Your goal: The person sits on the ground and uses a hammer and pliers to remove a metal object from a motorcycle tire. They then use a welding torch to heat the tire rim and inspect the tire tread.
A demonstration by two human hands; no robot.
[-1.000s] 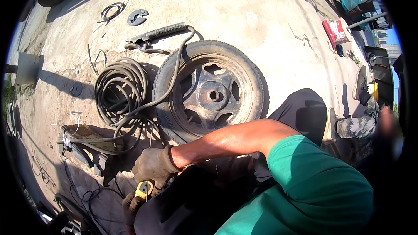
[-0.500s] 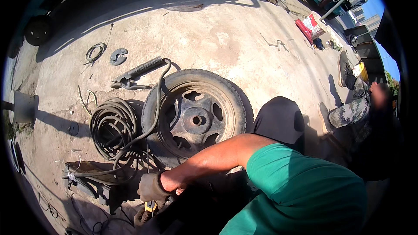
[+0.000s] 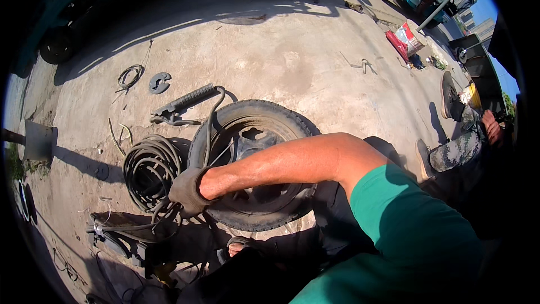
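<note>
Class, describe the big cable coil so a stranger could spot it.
Find the large wheel lying flat. To its left, near the gloved right hand, sits the cable coil, dark and thick. Many heaped turns distinguish it from the smaller, thinner loop farther up.

- Head cam: L fisheye, worn on head, faces down.
- Green sleeve (image 3: pixel 413 225) closest to lens, lower R; tyred wheel (image 3: pixel 247 147) mid-dist., ctr.
- Concrete ground (image 3: pixel 315 79) spreads beyond; sky (image 3: pixel 485 0) at R rim.
</note>
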